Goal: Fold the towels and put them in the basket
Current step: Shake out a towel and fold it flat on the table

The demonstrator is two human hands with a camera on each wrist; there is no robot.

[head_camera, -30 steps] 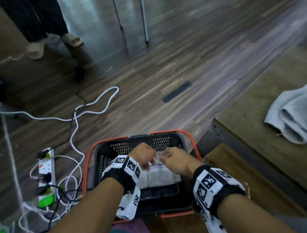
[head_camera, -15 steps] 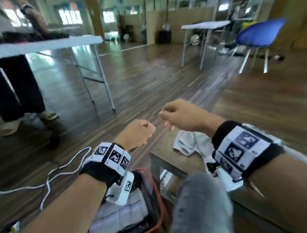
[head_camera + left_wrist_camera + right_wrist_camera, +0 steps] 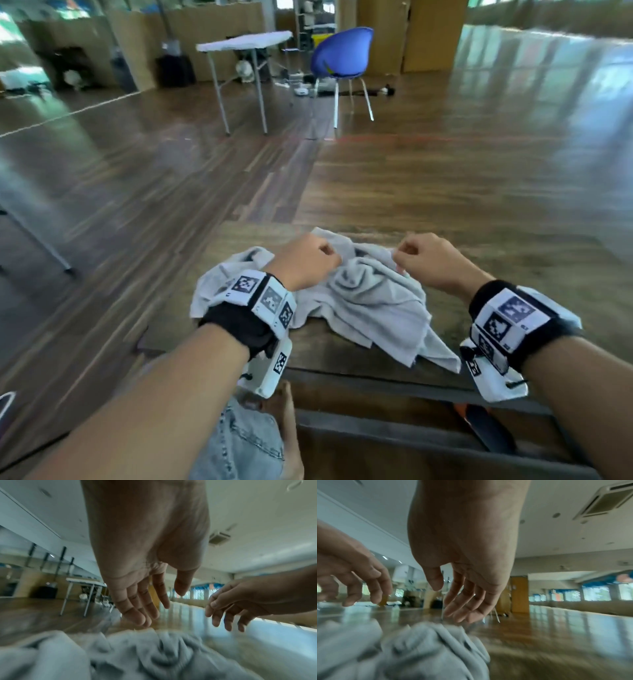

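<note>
A crumpled grey towel [image 3: 370, 301] lies in a heap on the wooden table [image 3: 513, 274]. My left hand [image 3: 308, 260] hovers over its left part and my right hand [image 3: 431, 260] over its right part. In the left wrist view the left hand [image 3: 159, 605] hangs just above the towel [image 3: 137, 655], fingers loose and holding nothing. The right wrist view shows the right hand [image 3: 448, 601] the same way, fingers relaxed above the cloth [image 3: 402, 649]. An orange and black piece [image 3: 479, 421], possibly the basket, shows under the table edge at the lower right.
A blue chair [image 3: 342, 54] and a white folding table [image 3: 243, 44] stand far back on the wooden floor. Another table's leg [image 3: 37, 240] crosses the left side. My knee in jeans [image 3: 239, 445] is below the table's front edge.
My hands have left the basket, where they rested on a folded towel, and risen to the table. They now hang over the crumpled towel. The view has swung up from the floor.
</note>
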